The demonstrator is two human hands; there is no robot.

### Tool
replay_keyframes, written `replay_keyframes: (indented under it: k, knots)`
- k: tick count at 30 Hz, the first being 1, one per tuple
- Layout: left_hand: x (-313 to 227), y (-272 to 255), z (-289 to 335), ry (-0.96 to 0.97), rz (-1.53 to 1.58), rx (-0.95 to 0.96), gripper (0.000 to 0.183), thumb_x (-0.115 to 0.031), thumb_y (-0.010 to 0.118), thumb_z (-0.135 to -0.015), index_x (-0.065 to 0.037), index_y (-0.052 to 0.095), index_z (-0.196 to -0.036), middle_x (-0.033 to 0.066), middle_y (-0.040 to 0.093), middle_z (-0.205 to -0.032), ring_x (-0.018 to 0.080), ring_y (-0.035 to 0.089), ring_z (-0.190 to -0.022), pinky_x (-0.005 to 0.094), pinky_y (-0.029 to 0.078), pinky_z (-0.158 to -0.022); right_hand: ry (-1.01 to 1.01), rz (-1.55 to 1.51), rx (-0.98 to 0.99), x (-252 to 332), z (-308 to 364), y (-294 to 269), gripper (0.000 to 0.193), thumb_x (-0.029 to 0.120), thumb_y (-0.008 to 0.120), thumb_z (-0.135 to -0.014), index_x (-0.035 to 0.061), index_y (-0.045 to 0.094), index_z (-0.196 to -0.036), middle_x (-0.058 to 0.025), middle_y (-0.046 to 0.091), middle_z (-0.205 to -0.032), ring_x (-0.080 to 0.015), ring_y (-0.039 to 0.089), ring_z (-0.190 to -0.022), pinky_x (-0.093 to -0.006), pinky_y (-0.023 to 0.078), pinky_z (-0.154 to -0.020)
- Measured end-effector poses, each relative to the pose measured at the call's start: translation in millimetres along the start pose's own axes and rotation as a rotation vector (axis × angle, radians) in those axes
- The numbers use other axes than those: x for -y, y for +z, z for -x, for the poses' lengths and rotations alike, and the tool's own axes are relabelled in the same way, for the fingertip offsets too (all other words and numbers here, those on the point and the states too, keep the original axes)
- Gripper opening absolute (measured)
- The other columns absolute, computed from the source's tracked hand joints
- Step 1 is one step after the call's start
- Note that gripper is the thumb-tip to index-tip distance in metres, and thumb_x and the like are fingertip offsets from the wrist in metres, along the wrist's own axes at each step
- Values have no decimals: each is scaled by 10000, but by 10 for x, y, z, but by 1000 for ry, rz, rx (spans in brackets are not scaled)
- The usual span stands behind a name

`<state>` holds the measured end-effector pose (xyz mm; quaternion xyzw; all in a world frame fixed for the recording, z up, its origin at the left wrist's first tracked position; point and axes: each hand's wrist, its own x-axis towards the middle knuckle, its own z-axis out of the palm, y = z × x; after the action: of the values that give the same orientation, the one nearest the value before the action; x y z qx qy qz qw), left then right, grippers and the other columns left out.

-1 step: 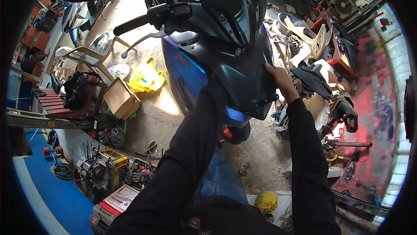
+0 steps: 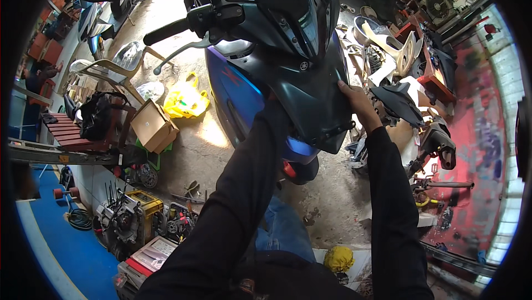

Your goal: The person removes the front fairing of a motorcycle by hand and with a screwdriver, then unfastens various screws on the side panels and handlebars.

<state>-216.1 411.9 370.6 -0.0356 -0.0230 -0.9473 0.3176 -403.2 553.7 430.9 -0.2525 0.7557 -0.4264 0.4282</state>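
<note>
In front of me stands a blue and black scooter (image 2: 230, 86). My right hand (image 2: 361, 105) grips the right edge of its dark front panel (image 2: 310, 98). The thumb lies on the panel's outer face, while the other fingers are mostly hidden behind the edge. On the opposite side, my left arm in its black sleeve (image 2: 244, 172) reaches up to the panel's left edge. That hand is hidden at the panel, so its fingers cannot be made out. The panel's lower end sits above a blue fender (image 2: 301, 150). A windscreen (image 2: 293, 17) rises above the panel.
Handlebar and brake lever (image 2: 180, 56) jut out at upper left. A cardboard box (image 2: 154, 126) and a yellow plastic bag (image 2: 187, 100) lie on the floor to the left. Engine parts (image 2: 119, 219) stand at lower left. Scooter body parts (image 2: 396, 100) are piled at right.
</note>
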Motion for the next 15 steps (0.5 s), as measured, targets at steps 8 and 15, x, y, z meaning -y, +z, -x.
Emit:
replay_keyframes:
  k: [8,15]
  knots:
    - [-57,-133,-76,21,9,9,247,-222,444,-940,-51,576,-1059,105,628,-1019,262,611,-955,380,505,-842,4,-44,26,7,39,48,463,419,551,-920,-28,669,-904,-24,634,-736,-89,553,-630,-232,421,-580]
    - [-92,-192,-137,27,3,25,247,-222,443,-941,-51,576,-1060,106,627,-1022,263,610,-959,382,503,-845,-110,164,49,-357,-206,-48,473,423,526,-932,-22,643,-825,-4,580,-692,-85,499,-659,-254,400,-614]
